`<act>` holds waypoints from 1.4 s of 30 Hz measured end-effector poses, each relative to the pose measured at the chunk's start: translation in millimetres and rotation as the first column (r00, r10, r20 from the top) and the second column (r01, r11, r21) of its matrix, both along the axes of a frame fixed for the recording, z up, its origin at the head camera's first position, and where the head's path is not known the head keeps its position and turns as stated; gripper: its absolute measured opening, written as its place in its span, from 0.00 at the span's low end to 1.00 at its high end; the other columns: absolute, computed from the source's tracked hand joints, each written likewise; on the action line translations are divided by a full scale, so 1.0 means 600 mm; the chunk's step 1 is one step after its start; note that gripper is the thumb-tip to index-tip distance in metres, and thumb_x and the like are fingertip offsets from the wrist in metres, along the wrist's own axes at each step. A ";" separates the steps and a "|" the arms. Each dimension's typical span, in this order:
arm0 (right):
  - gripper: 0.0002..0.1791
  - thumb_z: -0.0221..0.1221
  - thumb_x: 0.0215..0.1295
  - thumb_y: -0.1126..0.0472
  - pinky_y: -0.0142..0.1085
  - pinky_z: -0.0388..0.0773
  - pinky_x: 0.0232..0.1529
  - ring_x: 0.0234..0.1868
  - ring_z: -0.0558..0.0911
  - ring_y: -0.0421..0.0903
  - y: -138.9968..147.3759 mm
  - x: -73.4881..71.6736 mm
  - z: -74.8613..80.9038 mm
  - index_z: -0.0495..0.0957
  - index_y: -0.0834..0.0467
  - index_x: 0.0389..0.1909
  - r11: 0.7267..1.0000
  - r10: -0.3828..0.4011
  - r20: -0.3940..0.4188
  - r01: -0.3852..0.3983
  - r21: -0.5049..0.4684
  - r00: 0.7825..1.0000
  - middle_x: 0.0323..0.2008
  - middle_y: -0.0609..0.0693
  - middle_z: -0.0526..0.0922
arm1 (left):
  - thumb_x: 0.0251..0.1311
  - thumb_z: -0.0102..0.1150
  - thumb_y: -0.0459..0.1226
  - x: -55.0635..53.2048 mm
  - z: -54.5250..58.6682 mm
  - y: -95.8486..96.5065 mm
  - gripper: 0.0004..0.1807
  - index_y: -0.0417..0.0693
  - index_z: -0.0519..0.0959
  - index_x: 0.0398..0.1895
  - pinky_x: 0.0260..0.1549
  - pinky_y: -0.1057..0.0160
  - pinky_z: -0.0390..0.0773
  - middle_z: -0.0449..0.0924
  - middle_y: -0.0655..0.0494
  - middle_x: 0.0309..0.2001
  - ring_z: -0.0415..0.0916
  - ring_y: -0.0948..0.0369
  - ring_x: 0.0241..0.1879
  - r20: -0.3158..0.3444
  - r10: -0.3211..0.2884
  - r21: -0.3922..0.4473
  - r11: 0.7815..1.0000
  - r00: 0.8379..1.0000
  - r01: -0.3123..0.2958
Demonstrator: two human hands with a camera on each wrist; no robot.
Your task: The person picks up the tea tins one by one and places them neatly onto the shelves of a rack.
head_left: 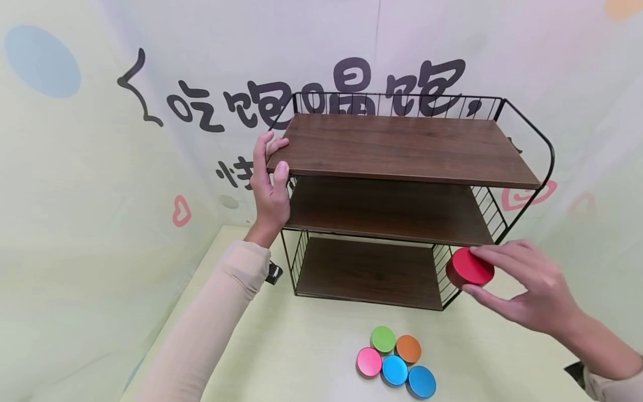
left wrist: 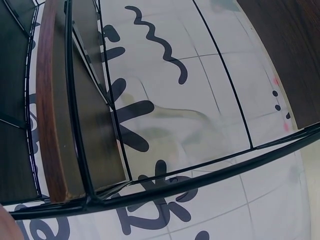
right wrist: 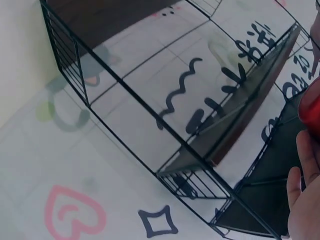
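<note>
A three-tier shelf rack (head_left: pixel 402 148) of dark wood boards and black wire stands in the middle of the head view. My left hand (head_left: pixel 271 192) grips the left front corner of its top board, thumb at the front edge. Between thumb and fingers, my right hand (head_left: pixel 532 282) holds a round red tin (head_left: pixel 472 267) in front of the rack's lower right side. The right wrist view shows part of this red tin (right wrist: pixel 311 107) at its right edge. On the table in front lie round tins: green (head_left: pixel 383 339), orange (head_left: pixel 408 349), pink (head_left: pixel 369 362) and two blue (head_left: pixel 394 370).
Printed cloth walls with black lettering (head_left: pixel 351 84) stand behind and beside the rack. The pale table (head_left: pixel 311 335) extends below and in front of it. A small black object (head_left: pixel 273 273) lies left of the rack, partly hidden by the left forearm.
</note>
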State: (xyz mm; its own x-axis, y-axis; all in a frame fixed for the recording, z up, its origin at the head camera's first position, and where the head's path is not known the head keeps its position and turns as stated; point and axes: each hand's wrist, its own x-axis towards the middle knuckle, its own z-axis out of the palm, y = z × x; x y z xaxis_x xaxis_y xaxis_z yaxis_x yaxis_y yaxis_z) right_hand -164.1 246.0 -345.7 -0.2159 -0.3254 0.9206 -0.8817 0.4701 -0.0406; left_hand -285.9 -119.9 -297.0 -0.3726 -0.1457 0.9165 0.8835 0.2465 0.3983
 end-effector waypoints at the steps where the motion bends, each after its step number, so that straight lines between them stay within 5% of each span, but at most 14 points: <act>1: 0.32 0.65 0.60 0.40 0.24 0.67 0.49 0.30 0.77 0.45 0.001 -0.001 0.006 0.85 0.71 0.34 1.000 0.002 -0.007 -0.003 -0.010 1.000 0.27 0.62 0.84 | 0.62 0.41 0.29 0.000 0.000 0.000 0.25 0.23 0.63 0.61 0.62 0.53 0.61 0.77 0.27 0.50 0.71 0.34 0.56 0.001 0.001 0.001 1.000 1.000 -0.001; 10: 0.33 0.66 0.58 0.38 0.23 0.68 0.49 0.30 0.77 0.42 0.007 -0.007 0.058 0.84 0.71 0.31 0.998 -0.031 -0.035 0.029 -0.057 0.999 0.24 0.62 0.82 | 0.62 0.40 0.30 -0.001 0.002 0.003 0.25 0.24 0.63 0.61 0.62 0.53 0.61 0.77 0.27 0.50 0.71 0.35 0.56 0.001 -0.003 0.001 1.000 1.000 0.003; 17: 0.36 0.66 0.56 0.36 0.25 0.69 0.54 0.46 0.82 0.32 0.012 -0.015 0.098 0.85 0.70 0.34 0.991 -0.090 -0.027 0.087 -0.097 0.996 0.32 0.63 0.86 | 0.62 0.40 0.30 0.000 0.001 0.004 0.25 0.24 0.63 0.61 0.62 0.53 0.61 0.77 0.27 0.50 0.71 0.35 0.56 0.004 0.005 0.001 1.000 1.000 -0.005; 22: 0.39 0.64 0.55 0.32 0.24 0.69 0.56 0.45 0.78 0.28 0.021 -0.021 0.118 0.85 0.70 0.36 0.981 -0.170 -0.005 0.168 -0.096 0.985 0.31 0.67 0.84 | 0.61 0.41 0.30 0.000 0.001 0.003 0.25 0.24 0.63 0.61 0.62 0.54 0.61 0.77 0.27 0.50 0.71 0.35 0.56 0.007 0.010 0.005 1.000 1.000 -0.010; 30: 0.44 0.62 0.53 0.28 0.19 0.66 0.51 0.47 0.75 0.23 0.037 -0.032 0.150 0.85 0.70 0.41 0.960 -0.266 0.086 0.272 -0.073 0.960 0.31 0.68 0.82 | 0.62 0.41 0.30 0.000 0.000 0.002 0.25 0.25 0.63 0.61 0.61 0.56 0.61 0.78 0.28 0.49 0.71 0.35 0.56 0.009 0.012 0.010 1.000 1.000 -0.012; 36: 0.43 0.61 0.52 0.27 0.19 0.64 0.49 0.48 0.73 0.21 0.057 -0.047 0.163 0.85 0.64 0.48 0.938 -0.337 0.158 0.344 -0.025 0.928 0.39 0.51 0.88 | 0.62 0.41 0.31 0.000 -0.001 0.002 0.25 0.24 0.63 0.61 0.61 0.56 0.62 0.78 0.28 0.49 0.71 0.35 0.56 0.013 0.016 0.011 1.000 1.000 -0.017; 42: 0.40 0.61 0.55 0.28 0.19 0.59 0.45 0.47 0.69 0.19 0.068 -0.065 0.168 0.85 0.60 0.51 0.914 -0.404 0.170 0.404 0.038 0.899 0.38 0.66 0.85 | 0.62 0.41 0.31 0.001 -0.002 0.002 0.25 0.25 0.63 0.61 0.61 0.56 0.62 0.78 0.28 0.50 0.71 0.36 0.56 0.021 0.020 0.006 1.000 1.000 -0.020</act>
